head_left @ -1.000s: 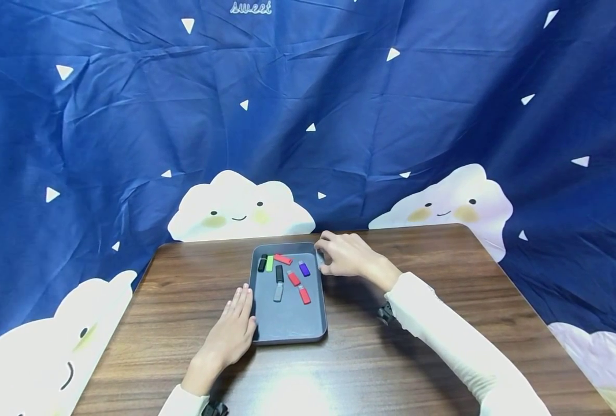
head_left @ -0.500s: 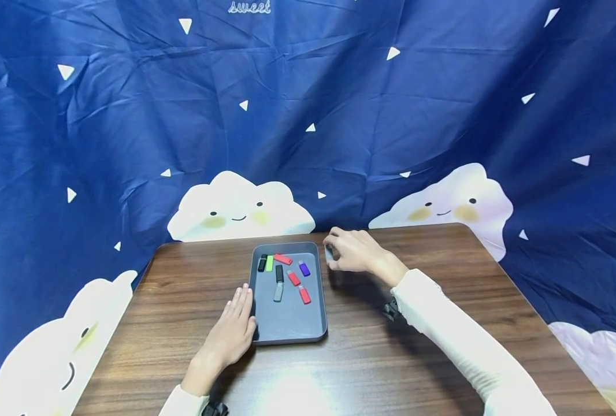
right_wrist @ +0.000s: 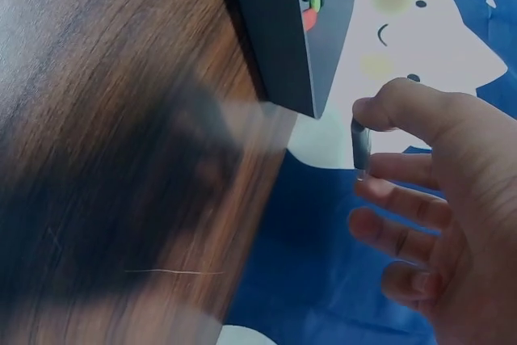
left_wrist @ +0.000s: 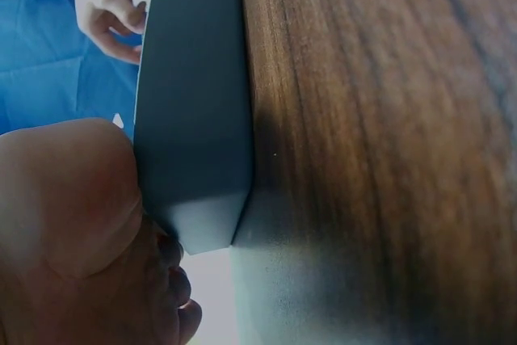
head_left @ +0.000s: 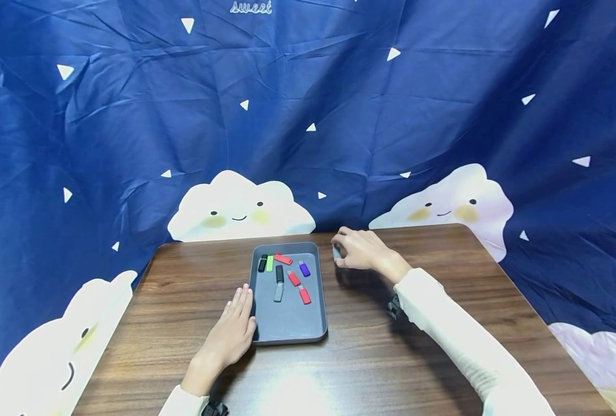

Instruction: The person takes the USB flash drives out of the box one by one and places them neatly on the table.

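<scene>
The left hand (head_left: 232, 332) lies flat on the desk (head_left: 412, 358), fingers straight and together, its edge touching the left wall of the grey tray (head_left: 292, 329) near the tray's front corner. From the left wrist view the palm (left_wrist: 73, 224) presses right up against that grey wall (left_wrist: 194, 119), holding nothing.

Inside the tray, toward its far end, lies a scatter of small USB sticks: a black one (head_left: 262, 264) and a green one (head_left: 269, 263) side by side at the far left corner, a red one (head_left: 283, 259) slanting just beside them, a purple one (head_left: 304, 268) near the right wall. Closer to the middle sit a black-and-grey stick (head_left: 279, 283) and two more red sticks (head_left: 299, 286), one behind the other (they look nearly end to end, though I cannot tell whether they touch).

Further right, just outside the tray's far right corner, the right hand (head_left: 359, 250) hovers low over the desk with its fingers curled. It pinches a small dark grey stick (right_wrist: 360, 145) between thumb and forefinger; the right wrist view shows this plainly, the stick held upright, clear of the tray. In the head view only a sliver of it (head_left: 336, 252) peeks out at the fingertips.

Behind the desk hangs a blue cloth (head_left: 308, 115) printed with smiling white clouds.
</scene>
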A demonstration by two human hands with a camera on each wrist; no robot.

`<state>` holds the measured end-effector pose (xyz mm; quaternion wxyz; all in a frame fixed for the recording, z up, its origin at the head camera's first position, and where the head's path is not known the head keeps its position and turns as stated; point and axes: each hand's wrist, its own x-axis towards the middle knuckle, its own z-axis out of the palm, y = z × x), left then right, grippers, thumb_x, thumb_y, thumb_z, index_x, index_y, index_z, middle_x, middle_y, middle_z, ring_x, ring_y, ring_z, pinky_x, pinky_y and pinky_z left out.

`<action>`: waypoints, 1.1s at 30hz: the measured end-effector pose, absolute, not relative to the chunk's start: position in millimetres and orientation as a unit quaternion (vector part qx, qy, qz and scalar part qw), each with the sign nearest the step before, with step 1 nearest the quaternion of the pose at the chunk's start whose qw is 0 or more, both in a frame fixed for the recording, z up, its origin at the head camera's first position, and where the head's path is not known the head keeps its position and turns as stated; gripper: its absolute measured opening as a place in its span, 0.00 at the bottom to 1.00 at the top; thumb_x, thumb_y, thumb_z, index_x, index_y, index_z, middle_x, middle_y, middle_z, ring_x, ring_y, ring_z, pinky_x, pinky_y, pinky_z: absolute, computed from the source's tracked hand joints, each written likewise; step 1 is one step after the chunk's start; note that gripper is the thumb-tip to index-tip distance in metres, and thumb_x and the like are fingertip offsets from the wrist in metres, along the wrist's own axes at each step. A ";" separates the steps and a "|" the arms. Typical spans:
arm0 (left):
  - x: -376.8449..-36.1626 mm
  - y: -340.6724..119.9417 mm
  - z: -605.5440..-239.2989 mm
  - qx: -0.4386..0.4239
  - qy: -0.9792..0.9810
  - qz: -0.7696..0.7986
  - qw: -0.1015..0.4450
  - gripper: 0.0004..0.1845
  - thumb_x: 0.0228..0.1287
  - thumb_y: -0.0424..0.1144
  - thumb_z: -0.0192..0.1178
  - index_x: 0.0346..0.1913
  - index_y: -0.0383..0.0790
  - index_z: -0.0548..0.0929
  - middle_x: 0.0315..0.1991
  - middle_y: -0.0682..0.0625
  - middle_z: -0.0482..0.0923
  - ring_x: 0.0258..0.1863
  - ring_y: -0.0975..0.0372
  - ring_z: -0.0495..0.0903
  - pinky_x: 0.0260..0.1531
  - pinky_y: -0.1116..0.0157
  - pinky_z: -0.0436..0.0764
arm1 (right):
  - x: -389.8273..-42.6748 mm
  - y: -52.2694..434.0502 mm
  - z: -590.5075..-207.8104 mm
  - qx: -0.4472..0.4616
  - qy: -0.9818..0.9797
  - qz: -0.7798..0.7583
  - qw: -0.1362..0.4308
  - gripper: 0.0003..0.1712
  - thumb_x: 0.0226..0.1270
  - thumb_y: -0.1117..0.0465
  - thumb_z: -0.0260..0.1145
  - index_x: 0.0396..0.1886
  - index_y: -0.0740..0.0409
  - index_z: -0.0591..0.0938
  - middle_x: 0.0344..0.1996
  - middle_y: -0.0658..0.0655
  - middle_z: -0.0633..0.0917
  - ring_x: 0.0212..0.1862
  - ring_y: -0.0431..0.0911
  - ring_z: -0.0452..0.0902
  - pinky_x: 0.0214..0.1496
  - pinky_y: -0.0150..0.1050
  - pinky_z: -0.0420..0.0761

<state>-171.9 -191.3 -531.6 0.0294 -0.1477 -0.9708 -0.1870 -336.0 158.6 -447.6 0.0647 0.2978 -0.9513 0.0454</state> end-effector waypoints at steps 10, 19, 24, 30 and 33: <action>-171.5 -191.2 -533.8 -0.141 -0.974 -0.176 0.015 0.33 0.84 0.38 0.47 0.82 0.23 0.55 0.85 0.31 0.50 0.86 0.39 0.51 0.84 0.40 0.57 | -343.5 165.0 -457.5 0.288 -0.955 0.050 0.050 0.29 0.60 0.46 0.74 0.59 0.52 0.87 0.53 0.55 0.85 0.35 0.52 0.84 0.35 0.51 0.85; -171.1 -190.0 -533.5 -0.138 -0.975 -0.172 0.014 0.33 0.84 0.38 0.47 0.82 0.24 0.55 0.86 0.32 0.50 0.86 0.40 0.51 0.84 0.41 0.56 | -350.3 171.6 -469.6 0.271 -0.960 0.054 0.035 0.27 0.60 0.47 0.75 0.58 0.51 0.87 0.52 0.55 0.84 0.37 0.53 0.84 0.39 0.54 0.85; -172.2 -190.6 -532.7 -0.139 -0.975 -0.172 0.015 0.33 0.84 0.38 0.47 0.82 0.24 0.55 0.85 0.32 0.50 0.86 0.40 0.51 0.84 0.41 0.57 | -354.7 175.6 -477.6 0.261 -0.964 0.057 0.014 0.29 0.62 0.49 0.74 0.62 0.52 0.86 0.55 0.56 0.84 0.37 0.53 0.83 0.42 0.54 0.85; -172.8 -191.6 -532.7 -0.140 -0.974 -0.174 0.018 0.33 0.84 0.37 0.47 0.82 0.23 0.55 0.85 0.31 0.50 0.86 0.40 0.51 0.84 0.40 0.57 | -360.6 178.1 -484.8 0.253 -0.966 0.059 0.003 0.29 0.63 0.48 0.74 0.63 0.52 0.86 0.57 0.57 0.84 0.41 0.55 0.85 0.45 0.55 0.86; -172.1 -191.2 -531.4 -0.139 -0.975 -0.175 0.015 0.33 0.84 0.37 0.47 0.83 0.24 0.55 0.86 0.32 0.49 0.86 0.40 0.50 0.84 0.41 0.56 | -362.6 177.9 -488.3 0.246 -0.968 0.059 -0.005 0.28 0.64 0.49 0.74 0.62 0.52 0.86 0.58 0.56 0.84 0.43 0.55 0.85 0.47 0.56 0.86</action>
